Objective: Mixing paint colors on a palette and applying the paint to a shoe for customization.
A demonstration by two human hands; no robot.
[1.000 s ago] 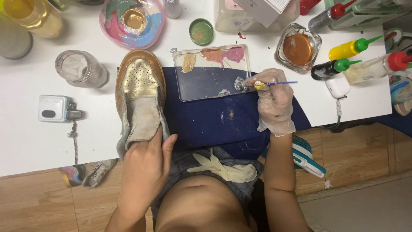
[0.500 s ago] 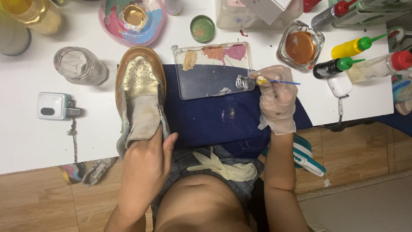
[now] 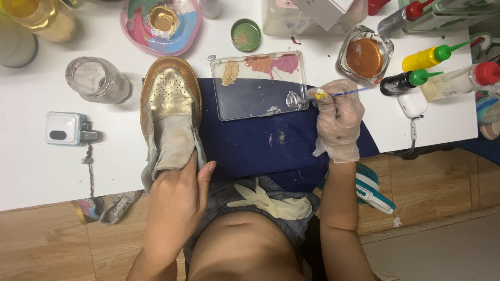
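Paintbrush (image 3: 341, 94) pinched in gloved right hand (image 3: 339, 120) fingers; left hand (image 3: 177, 200) grips shoe (image 3: 171, 112).

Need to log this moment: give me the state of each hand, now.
Left hand: bare, closed around the heel end of the gold shoe.
Right hand: gloved, closed on a thin paintbrush, its tip at the clear palette.

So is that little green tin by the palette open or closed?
Open. The round green tin has no lid on; its rim rings a greenish inside smeared with pinkish paint.
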